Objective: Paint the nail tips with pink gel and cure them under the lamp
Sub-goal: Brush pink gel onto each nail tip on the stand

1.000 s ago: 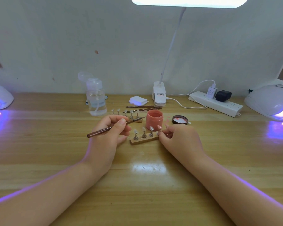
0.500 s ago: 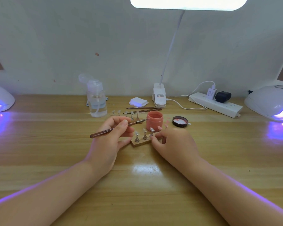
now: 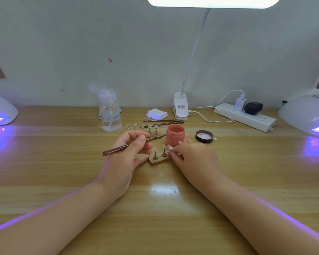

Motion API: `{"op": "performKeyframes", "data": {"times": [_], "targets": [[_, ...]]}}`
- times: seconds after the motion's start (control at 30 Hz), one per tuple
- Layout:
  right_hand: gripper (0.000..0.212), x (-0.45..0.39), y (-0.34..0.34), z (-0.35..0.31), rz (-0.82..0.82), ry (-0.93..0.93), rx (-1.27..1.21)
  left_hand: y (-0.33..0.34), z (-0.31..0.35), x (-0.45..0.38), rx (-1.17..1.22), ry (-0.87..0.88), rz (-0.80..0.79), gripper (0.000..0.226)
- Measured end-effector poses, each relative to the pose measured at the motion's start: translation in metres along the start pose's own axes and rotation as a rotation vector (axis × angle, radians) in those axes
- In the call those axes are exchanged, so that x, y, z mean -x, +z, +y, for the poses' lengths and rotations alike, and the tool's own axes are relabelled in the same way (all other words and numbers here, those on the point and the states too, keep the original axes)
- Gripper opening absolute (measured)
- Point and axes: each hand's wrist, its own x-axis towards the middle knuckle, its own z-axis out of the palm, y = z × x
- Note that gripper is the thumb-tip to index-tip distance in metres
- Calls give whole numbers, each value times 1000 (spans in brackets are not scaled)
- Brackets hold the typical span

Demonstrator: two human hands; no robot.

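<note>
My left hand (image 3: 125,159) holds a thin brown brush (image 3: 134,143) between thumb and fingers, its tip pointing right at the open pink gel jar (image 3: 175,135). A small wooden block (image 3: 159,160) in front of the jar carries nail tips on metal stands (image 3: 159,152). My right hand (image 3: 193,161) covers the block's right end and its fingers pinch it there. A second row of nail tips on stands (image 3: 142,127) sits behind my left hand. UV curing lamps glow purple at the far left (image 3: 0,111) and far right (image 3: 307,115).
The jar's black lid (image 3: 204,136) lies open to the right of the jar. A clear pump bottle (image 3: 110,111), two spare brushes (image 3: 162,122), white pads (image 3: 157,114), a clip desk lamp (image 3: 180,108) and a power strip (image 3: 245,116) line the back of the wooden table.
My right hand slid left along the block and turned it, now covering more of it. My left hand with the brush shifted slightly right toward the jar.
</note>
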Motion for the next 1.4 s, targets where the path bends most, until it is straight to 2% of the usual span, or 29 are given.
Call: {"op": "performKeyframes", "data": {"times": [0.2, 0.37, 0.43, 0.57, 0.67, 0.8, 1.0, 1.07, 1.17, 1.4], "targets": [[25, 4, -2, 4, 83, 38, -165, -3, -2, 2, -8, 132, -34, 13], [14, 11, -6, 11, 78, 82, -349, -3, -1, 6, 103, 11, -132, 14], [13, 11, -6, 14, 46, 113, -411, -2, 0, 5, 116, -44, -109, 5], [9, 10, -5, 15, 27, 125, -483, -4, 2, 4, 88, -54, -47, 13], [8, 10, -4, 14, 50, 105, -482, -2, 5, 0, -52, 40, 9, 22], [3, 10, -4, 13, 61, 94, -502, 6, 23, -20, -323, 131, 52, 10], [1, 11, -3, 13, 63, 80, -524, 38, 59, -67, -848, 187, -7, 22], [2, 11, -2, 13, 68, 82, -526, 51, 66, -84, -945, 162, -69, 23], [4, 11, -2, 14, 48, 77, -531, 67, 68, -100, -1028, 66, -179, 11], [7, 10, -2, 14, 5, 84, -563, 81, 45, -113, -1049, -134, -239, 16]]}}
